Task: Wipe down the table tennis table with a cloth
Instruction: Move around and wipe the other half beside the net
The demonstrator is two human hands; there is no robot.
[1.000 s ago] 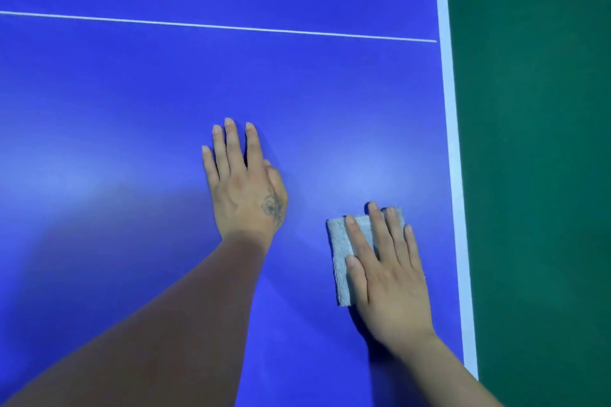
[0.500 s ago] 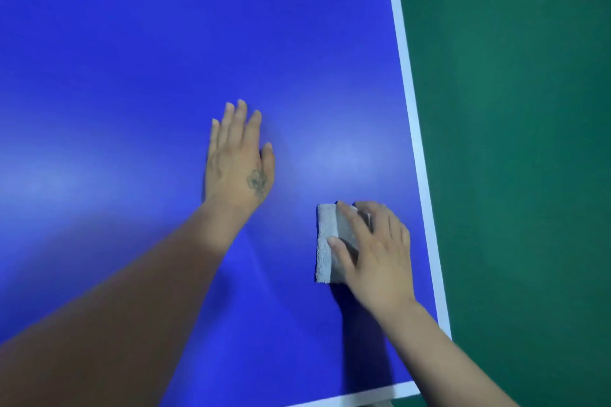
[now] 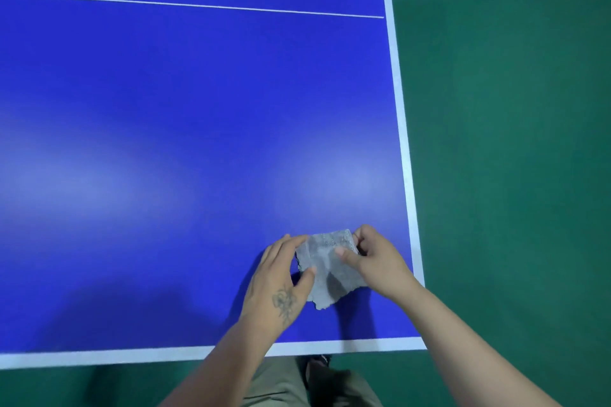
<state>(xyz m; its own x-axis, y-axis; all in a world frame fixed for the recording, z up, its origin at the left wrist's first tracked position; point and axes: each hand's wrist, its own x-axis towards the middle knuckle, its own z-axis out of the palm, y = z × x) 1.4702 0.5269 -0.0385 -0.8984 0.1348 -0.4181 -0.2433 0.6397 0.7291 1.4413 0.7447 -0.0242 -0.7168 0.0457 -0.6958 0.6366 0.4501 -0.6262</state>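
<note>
A small grey cloth is lifted just above the blue table tennis table, near its front right corner. My left hand pinches the cloth's left edge between thumb and fingers. My right hand grips its right side, thumb on top and fingers curled behind. The cloth hangs partly unfolded between the two hands, its lower corner drooping toward the table.
The table's white border runs along the front edge and the right edge. A thin white line crosses the far surface. Green floor lies to the right and in front. My trousers and a shoe show below the front edge.
My right hand lifted the cloth off the table. My left hand left its flat rest on the surface and took hold of the cloth. Both hands came back toward the front edge.
</note>
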